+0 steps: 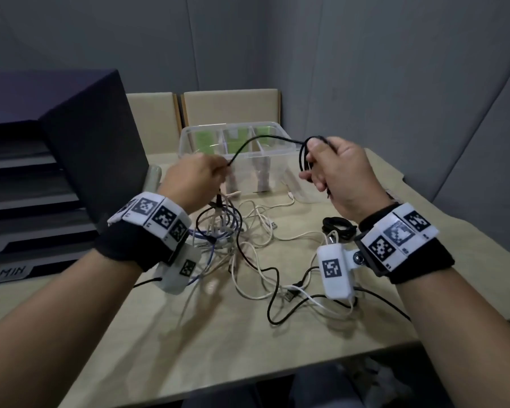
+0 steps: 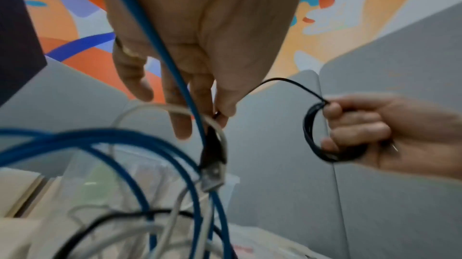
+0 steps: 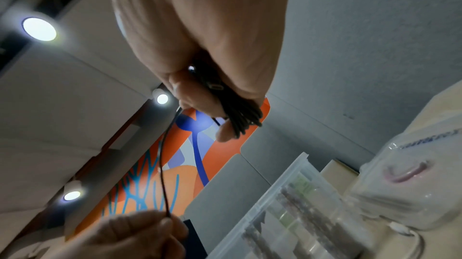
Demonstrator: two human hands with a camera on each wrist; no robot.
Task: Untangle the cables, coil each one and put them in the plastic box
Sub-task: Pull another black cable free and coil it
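One thin black cable [image 1: 265,139] is part-coiled: your right hand [image 1: 339,175] has its fingers curled round a small bundle of black loops [image 2: 312,134], and your left hand [image 1: 195,178] pinches the free run of the same cable between thumb and fingertips, with a short arc slung between the two hands above the table. Its tail drops from your left hand towards the tangle, and a black plug [image 2: 212,148] hangs just below your left fingers, though I cannot tell whether it belongs to this cable.

Most of the job looks undone. A knot of white, blue and black cables [image 1: 233,240] lies on the beige table [image 1: 218,334] between your wrists. A small black coil [image 1: 337,228] sits on the table near your right wrist. The clear plastic box with dividers [image 1: 277,151] stands at the far middle; no cable shows in it, though its contents are hard to read.

For room: the dark stacked tray unit [image 1: 71,160] crowds your left side. On the right, the table's edge cuts in at an angle, so keep loose ends from sliding off there. The near table is bare and suits coiling.
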